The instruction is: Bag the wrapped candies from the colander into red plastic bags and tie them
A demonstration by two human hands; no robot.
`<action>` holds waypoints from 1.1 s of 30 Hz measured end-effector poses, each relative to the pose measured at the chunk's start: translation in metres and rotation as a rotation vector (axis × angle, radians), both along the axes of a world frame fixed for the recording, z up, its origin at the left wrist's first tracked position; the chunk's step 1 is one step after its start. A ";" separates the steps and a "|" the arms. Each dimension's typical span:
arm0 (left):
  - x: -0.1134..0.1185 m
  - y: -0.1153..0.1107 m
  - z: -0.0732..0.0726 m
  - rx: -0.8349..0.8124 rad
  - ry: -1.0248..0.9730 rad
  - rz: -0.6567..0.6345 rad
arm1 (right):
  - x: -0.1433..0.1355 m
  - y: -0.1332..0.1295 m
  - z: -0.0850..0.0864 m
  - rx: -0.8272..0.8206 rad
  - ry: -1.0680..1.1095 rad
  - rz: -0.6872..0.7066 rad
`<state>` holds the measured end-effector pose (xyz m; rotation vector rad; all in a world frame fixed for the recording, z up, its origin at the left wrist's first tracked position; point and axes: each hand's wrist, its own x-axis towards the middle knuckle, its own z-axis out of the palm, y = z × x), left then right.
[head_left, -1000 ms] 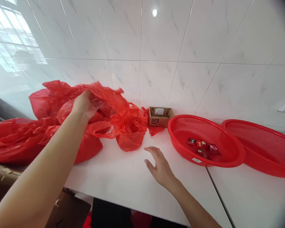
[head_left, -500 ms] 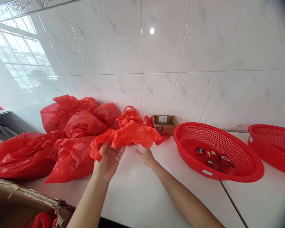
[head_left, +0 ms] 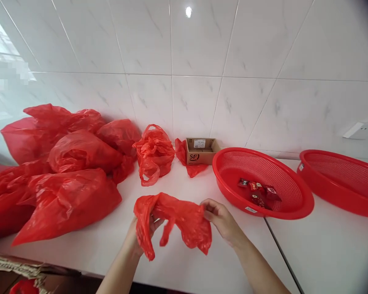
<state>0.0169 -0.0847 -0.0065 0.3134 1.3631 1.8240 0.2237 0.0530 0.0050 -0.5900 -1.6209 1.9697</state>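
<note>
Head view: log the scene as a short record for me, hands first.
Left grip: partly hidden behind the loose red bag
Right grip: pinching that bag's right edge
Left side: pile of red bags
Near wall: crumpled red plastic, then small SF carton
Right side: red basket holding small packets; second red basket farther right
Surface: white table

Thin red plastic bag [head_left: 187,216], crumpled, limp, spread sideways, ends drooping, held in the fingers [head_left: 214,206]
</note>
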 end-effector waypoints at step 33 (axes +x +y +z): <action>0.003 -0.019 0.027 -0.270 0.891 -0.060 | 0.056 -0.010 0.005 0.408 -0.157 -0.714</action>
